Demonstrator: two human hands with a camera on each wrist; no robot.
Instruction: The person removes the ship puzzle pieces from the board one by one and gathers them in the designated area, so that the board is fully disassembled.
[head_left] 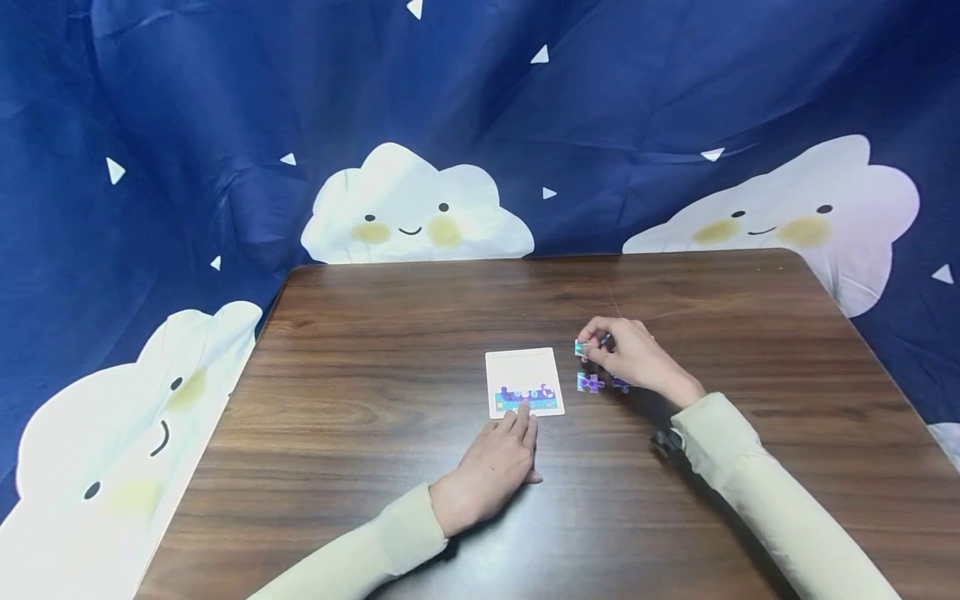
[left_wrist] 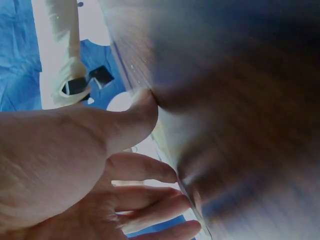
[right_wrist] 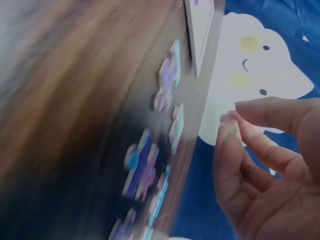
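My left hand (head_left: 498,457) reaches to the near edge of a white square puzzle board (head_left: 522,367), fingertips resting on its printed purple-and-blue strip. In the left wrist view its thumb (left_wrist: 135,122) stands apart from the extended fingers. Just right of the board, my right hand (head_left: 637,357) is over several small jigsaw pieces, fingers loosely bent. One teal-and-white puzzle piece (head_left: 581,348) appears beside its fingertips; a purple puzzle piece (head_left: 589,382) lies nearer. In the right wrist view thumb and fingers come close together with no piece visible between them, and several pieces (right_wrist: 141,165) lie on the table.
The brown wooden table (head_left: 360,350) extends around the board and pieces. A blue curtain (head_left: 600,108) with white smiling clouds hangs behind its far edge. A dark wrist device (head_left: 666,443) sits under the right sleeve cuff.
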